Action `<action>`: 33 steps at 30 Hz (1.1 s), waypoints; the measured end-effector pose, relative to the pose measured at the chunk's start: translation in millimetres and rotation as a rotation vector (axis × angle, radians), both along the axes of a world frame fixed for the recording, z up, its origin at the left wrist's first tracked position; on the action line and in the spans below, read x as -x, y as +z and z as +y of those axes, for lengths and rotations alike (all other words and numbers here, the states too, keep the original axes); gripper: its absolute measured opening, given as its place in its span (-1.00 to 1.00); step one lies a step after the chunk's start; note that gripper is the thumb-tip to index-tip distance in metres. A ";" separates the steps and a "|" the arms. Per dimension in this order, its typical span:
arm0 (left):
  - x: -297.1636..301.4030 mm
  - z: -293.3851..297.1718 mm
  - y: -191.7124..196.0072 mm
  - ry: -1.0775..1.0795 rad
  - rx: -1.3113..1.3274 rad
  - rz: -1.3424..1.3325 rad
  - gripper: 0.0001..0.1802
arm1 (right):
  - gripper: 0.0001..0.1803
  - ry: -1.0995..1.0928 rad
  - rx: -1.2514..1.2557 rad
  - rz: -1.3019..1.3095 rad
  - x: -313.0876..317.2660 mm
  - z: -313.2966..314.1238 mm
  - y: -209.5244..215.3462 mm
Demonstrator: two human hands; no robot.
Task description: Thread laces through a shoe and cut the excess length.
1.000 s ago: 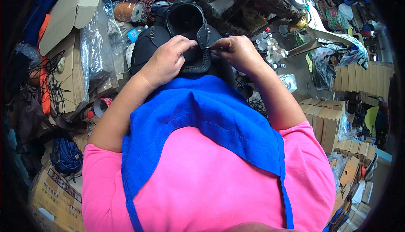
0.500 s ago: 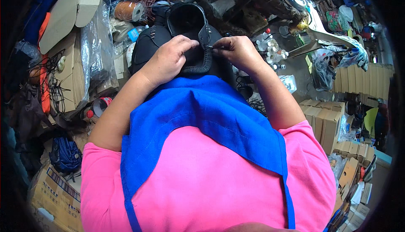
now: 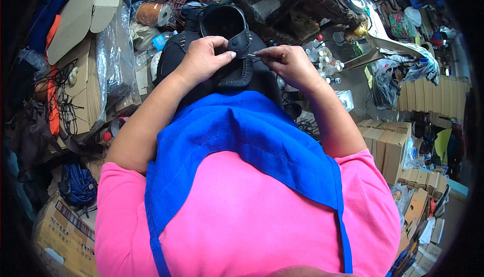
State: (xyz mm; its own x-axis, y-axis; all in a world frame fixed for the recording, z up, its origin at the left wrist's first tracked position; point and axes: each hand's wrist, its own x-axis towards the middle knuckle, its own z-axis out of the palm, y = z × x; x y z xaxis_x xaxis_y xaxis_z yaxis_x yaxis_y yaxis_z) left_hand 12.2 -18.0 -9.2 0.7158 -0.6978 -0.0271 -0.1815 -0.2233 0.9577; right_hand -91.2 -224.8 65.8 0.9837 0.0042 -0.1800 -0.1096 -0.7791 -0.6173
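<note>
In front of me, over my lap, lies a black leather-like piece (image 3: 236, 81) with a round open collar (image 3: 222, 8) at its far end and thick stitching along its edge. With thumb and fingers, my left hand (image 3: 206, 57) pinches a black flap (image 3: 239, 43) that has small holes or rivets in it. Just right of the flap, my right hand (image 3: 288, 61) is closed on a thin metal tool (image 3: 253, 56), whose tip points at the flap's edge. Whether it is a needle or an awl is too small to tell.
A blue apron (image 3: 242, 120) covers my lap. An orange spool (image 3: 153, 13) lies at the far left, near cardboard (image 3: 80, 15) and plastic sheeting. Small bottles (image 3: 325, 57) stand right of my right hand. Stacked cardboard boxes (image 3: 385, 146) are further right.
My left hand has shifted slightly up, and the flap now folds over toward me under its thumb. My right hand has moved slightly right, showing more of the metal tool.
</note>
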 end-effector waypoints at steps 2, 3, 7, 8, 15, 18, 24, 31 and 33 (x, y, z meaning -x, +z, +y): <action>-0.8 -0.4 -1.9 -0.017 0.008 0.019 -0.82 | -0.71 0.033 0.033 -0.024 0.5 1.0 -2.2; -0.5 -0.7 -2.9 -0.017 0.007 0.019 -0.82 | -0.71 0.033 0.032 -0.024 0.0 2.2 -2.4; 0.9 -0.2 -3.8 0.042 0.070 -0.010 -0.76 | -0.73 0.050 0.089 -0.014 -3.7 4.8 -3.0; 1.9 0.0 -2.9 0.042 0.088 -0.011 -0.75 | -0.72 0.057 0.101 -0.016 -4.3 4.7 -3.2; 7.7 2.8 9.7 0.014 0.019 -0.058 -0.82 | -0.73 0.053 0.148 -0.031 -4.3 8.4 0.4; 6.7 4.1 8.4 0.016 0.002 -0.028 -0.82 | -0.74 0.065 0.134 -0.058 -4.8 10.1 -0.2; 12.1 5.3 25.8 -0.067 0.042 -0.238 -0.75 | -0.60 0.019 0.134 -0.073 -7.2 16.1 -0.3; 21.7 7.9 34.1 -0.211 -0.013 -0.491 -0.52 | -0.38 0.153 0.325 -0.304 -9.7 19.7 -0.1; 22.6 8.4 32.9 -0.214 -0.066 -0.503 -0.52 | -0.40 0.196 0.311 -0.348 -10.5 18.8 -1.3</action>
